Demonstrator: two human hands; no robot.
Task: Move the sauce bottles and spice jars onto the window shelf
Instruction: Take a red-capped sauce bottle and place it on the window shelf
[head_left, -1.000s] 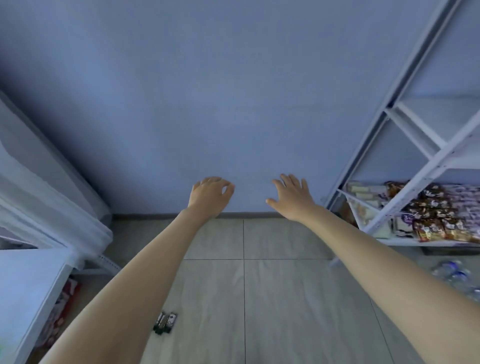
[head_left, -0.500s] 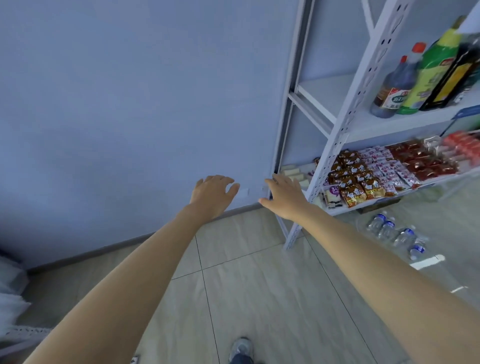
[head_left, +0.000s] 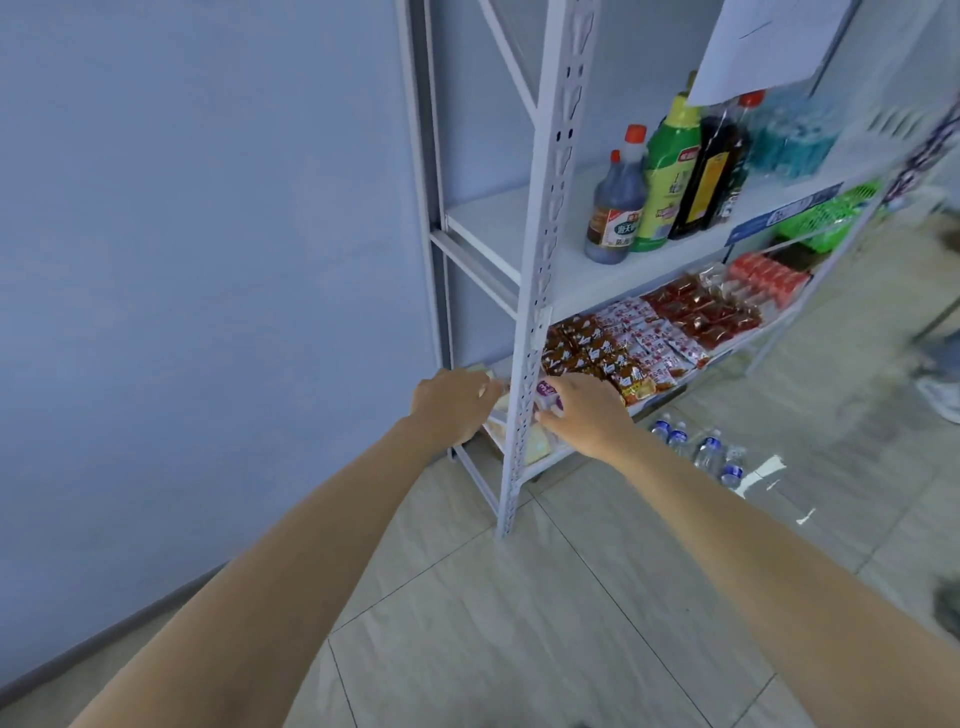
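The fingers (head_left: 480, 387) of the left hand (head_left: 452, 402) are lying loosely bent, only a little apart, and they are holding nothing; whether they are touching the pale packets behind them, I cannot tell. The right hand (head_left: 584, 413) is reaching beside it with relaxed fingers, spread narrow, also gripping nothing. Between the two hands the white upright post (head_left: 540, 291) of the metal rack is standing.

The sauce bottles are standing together on the middle shelf board (head_left: 498, 223), well above both hands: a dark soy bottle (head_left: 615, 218) with a red cap, a green bottle (head_left: 667, 171) touching it, and a dark oil bottle (head_left: 709, 176) behind. I am not seeing spice jars or the window shelf here.

In my judgement, the person is approaching the rack to take a first bottle. It would be good to lift the hands up to the middle shelf, to grip the front soy bottle around its body, and to steady the neighbours, because they are crowded.
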